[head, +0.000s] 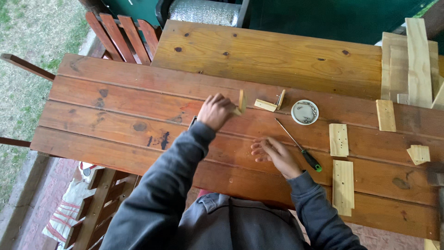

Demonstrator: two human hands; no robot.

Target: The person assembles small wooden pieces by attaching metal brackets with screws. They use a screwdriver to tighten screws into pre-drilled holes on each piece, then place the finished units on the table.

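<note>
Looking down, head view: red-brown slatted counter [115,99], with a paler plank [277,55] laid across its far side.
Left hand [215,111]: raised just above the counter, fingers curled shut on a small wood block [241,102] held upright on edge.
Right hand [275,156]: resting flat on the counter, fingers spread and loose, holding nothing.
Block's place: in the left hand, over the middle slats, near an L-shaped wood piece [271,104] lying just to its right.
Dish [305,112]: small, round, white, beside the L-shaped piece, with what look like screws inside.
Screwdriver [299,146]: black and green handle, lying slantwise, handle end just beside the right hand, not touching it.
Drilled strips: one [338,140] beyond the screwdriver, a longer one [343,187] nearer the counter's edge, a plain piece [385,115] farther back.
Offcuts [409,65]: stacked at the far right corner.
Chair [125,32]: red slatted back, behind the counter at upper left.
Step in hand, as a judgement: bringing the block toward the L-shaped piece for fitting.
Next move calls for: squaring the block against that piece and steadying it, with the free right hand well placed for the screwdriver and a screw.
</note>
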